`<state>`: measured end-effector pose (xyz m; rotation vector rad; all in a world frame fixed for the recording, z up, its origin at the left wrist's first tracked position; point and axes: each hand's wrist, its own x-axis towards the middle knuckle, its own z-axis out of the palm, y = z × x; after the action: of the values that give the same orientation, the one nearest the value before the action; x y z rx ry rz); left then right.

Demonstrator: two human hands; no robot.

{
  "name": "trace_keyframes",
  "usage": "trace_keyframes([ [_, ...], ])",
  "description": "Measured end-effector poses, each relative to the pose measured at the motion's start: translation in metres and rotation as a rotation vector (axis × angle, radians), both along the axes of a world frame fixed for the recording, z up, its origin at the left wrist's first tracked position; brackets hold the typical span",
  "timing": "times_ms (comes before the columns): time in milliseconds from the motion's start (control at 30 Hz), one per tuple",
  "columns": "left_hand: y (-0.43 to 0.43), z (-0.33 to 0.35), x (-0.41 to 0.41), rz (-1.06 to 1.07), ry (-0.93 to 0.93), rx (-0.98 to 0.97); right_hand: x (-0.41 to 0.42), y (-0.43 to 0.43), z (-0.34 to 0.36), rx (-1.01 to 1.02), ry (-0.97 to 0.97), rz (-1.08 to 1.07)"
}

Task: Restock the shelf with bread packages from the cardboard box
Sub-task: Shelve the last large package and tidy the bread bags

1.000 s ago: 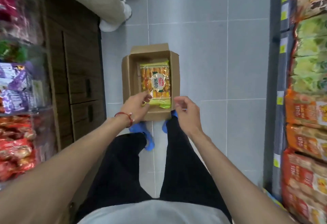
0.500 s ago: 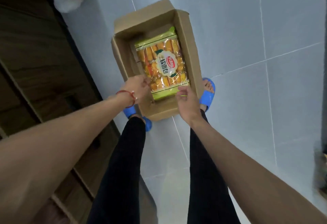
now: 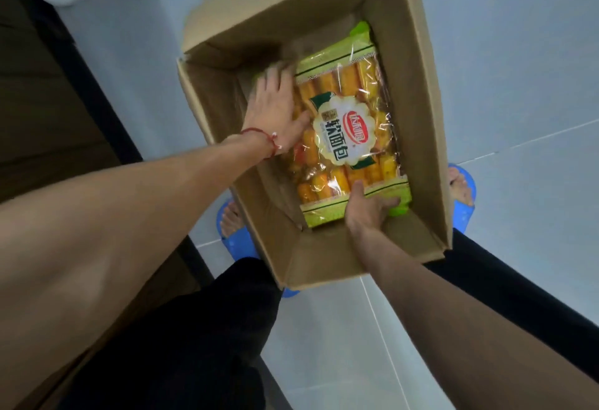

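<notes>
Head view: the bread package lies lengthwise in the cardboard box. My right hand pinches its near end; my left hand spreads flat along its left edge.

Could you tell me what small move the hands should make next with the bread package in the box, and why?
Probably close both hands and lift the bread package straight up. The left hand lies flat along its left edge and the right hand is on its near end, so both are placed, yet it lies inside the cardboard box, whose tall walls prevent sliding it out sideways.
</notes>
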<state>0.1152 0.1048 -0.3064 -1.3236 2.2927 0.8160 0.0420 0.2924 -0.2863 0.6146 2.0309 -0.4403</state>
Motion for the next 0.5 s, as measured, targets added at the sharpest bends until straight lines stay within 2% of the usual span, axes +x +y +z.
trace_keyframes([
  [67,-0.010,-0.015,-0.007,0.006,0.029,-0.036,0.005,-0.005,-0.009,-0.008,0.005,-0.066],
  [167,-0.018,-0.027,-0.020,0.001,-0.042,0.001,0.011,-0.011,-0.011,-0.033,0.046,-0.122],
  [300,-0.013,-0.022,-0.022,-0.063,-0.047,-0.093,0.012,-0.012,-0.009,-0.053,0.098,-0.172],
  [500,-0.008,0.025,0.007,0.055,-0.090,-0.110,0.010,-0.005,0.040,-0.084,0.132,-0.067],
])
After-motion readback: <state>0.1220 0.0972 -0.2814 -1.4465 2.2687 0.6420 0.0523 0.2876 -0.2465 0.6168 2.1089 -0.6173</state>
